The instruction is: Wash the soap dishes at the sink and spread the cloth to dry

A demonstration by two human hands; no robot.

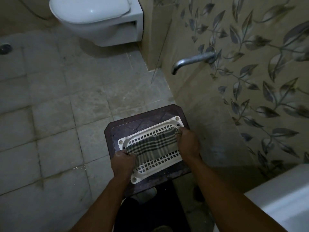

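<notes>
A checked dark-and-pale cloth (151, 145) lies stretched across a white perforated plastic tray (168, 158). The tray rests on a dark square stool (133, 122). My left hand (122, 162) pinches the cloth's near-left end. My right hand (188, 142) grips its far-right end. The cloth is pulled fairly flat between both hands. No soap dishes are in view.
A metal wall tap (192, 60) juts from the leaf-patterned tiled wall above the stool. A white toilet (93, 15) stands at the back. A white basin edge (284, 196) shows at the lower right. A floor drain (5, 48) is far left on the tiled floor.
</notes>
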